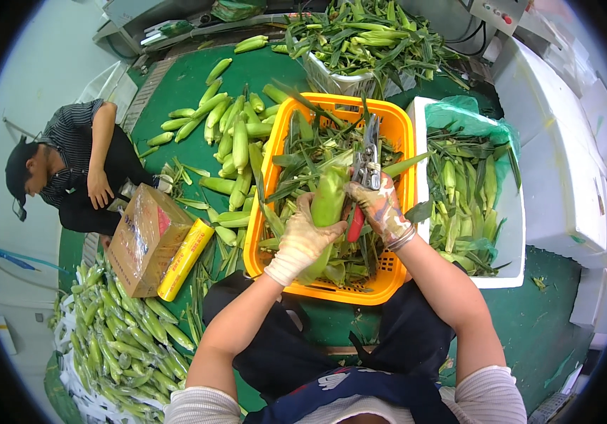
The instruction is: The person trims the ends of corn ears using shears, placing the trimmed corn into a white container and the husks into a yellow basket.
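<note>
My left hand [302, 244], in a pale work glove, is closed round a green ear of corn [329, 194] in its husk, held upright and slightly tilted. My right hand [386, 213], in a stained patterned glove, grips pruning shears [367, 157] with a red handle, their metal end pointing away from me beside the corn. Whether the blades touch the ear I cannot tell. Both hands are over an orange-yellow plastic basket [252, 244] that stands before my knees and holds husk leaves and trimmings [296, 169].
Loose corn ears [236, 134] lie on the green floor to the left. A foam box [515, 261] of corn stands right, a white crate [342, 83] of leaves behind. Wrapped corn [123, 339], a carton [149, 237] and a yellow roll [187, 260] are left, near a crouching person [70, 162].
</note>
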A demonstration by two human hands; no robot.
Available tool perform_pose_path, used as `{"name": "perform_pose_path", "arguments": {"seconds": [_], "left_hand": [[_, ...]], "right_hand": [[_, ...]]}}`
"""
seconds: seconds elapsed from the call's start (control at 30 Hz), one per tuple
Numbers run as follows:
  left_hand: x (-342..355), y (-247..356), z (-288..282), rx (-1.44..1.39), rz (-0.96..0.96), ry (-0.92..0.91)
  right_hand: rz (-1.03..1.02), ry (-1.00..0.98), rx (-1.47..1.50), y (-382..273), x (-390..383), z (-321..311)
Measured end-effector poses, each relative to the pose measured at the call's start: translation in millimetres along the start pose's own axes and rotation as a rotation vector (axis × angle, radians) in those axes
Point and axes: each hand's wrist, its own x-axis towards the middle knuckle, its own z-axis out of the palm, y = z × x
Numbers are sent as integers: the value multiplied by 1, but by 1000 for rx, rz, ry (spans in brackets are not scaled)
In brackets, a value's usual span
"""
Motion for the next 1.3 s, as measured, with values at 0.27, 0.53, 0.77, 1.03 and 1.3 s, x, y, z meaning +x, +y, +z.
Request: {"name": "perform_pose_path", "arguments": {"seconds": [0.27, 0.53, 0.77, 1.03, 1.3], "left_hand": [[6, -7, -12, -113, 73, 123], [9, -9, 3, -234, 57, 140], [16, -14, -6, -316, 19, 104], [69, -30, -37, -1307, -255, 107], [84, -75, -170, -1325, 72, 395]], "right_hand": [[-95, 39, -28, -8, -3, 13], [-88, 12, -295, -22, 0, 16], [-49, 76, 382, -15, 0, 19], [31, -357, 455, -41, -29, 12], [108, -80, -191, -24, -24, -6]]}}
